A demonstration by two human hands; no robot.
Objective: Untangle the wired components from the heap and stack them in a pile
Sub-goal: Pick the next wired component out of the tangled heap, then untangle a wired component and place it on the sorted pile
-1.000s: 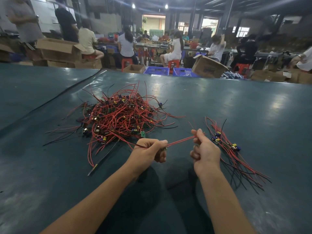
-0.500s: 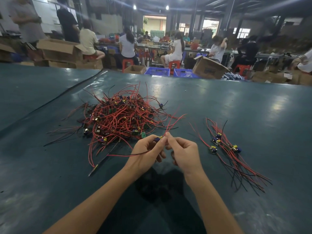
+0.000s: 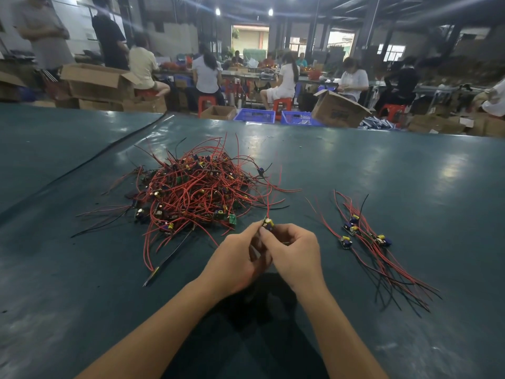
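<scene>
Green table (image 3: 410,187): big heap (image 3: 196,192) left-centre, sorted pile (image 3: 366,239) on the rt, one pc bigger than a sec ago. Hands back together by the heap, left hand (image 3: 235,263) & right hand (image 3: 295,255), fingertips curled in, pinching the next component (image 3: 267,223). Its red lead (image 3: 269,198) runs up past the heap's edge, prob. not free yet.

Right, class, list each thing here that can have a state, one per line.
heap: tangled.
sorted pile: wires roughly aligned, apart from the heap.
held component: pinched between both hands, red wire sticking up.
left hand: pinching the component.
right hand: pinching the component.
cardboard box: flaps open.
</scene>
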